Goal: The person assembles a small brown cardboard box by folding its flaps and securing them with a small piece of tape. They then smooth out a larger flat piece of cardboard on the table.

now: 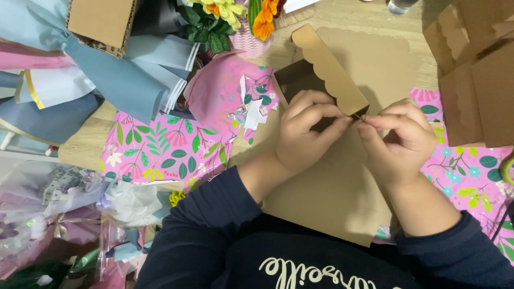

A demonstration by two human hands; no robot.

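A flat brown cardboard piece (337, 187) with scalloped edges lies on the table in front of me. One scalloped flap (327, 67) is folded up at its far side. My left hand (308, 134) pinches the near corner of that flap with thumb and fingers. My right hand (399, 142) meets it from the right, fingertips closed on the same corner. Both arms wear dark blue sleeves.
Pink floral wrapping paper (166, 147) lies under the cardboard. Blue, grey and pink paper sheets (123, 75) pile up at the left, with a pink pot of orange and yellow flowers (241, 27) behind. Folded brown boxes (476, 75) stand at the right. Cellophane and ribbons (69, 214) clutter the lower left.
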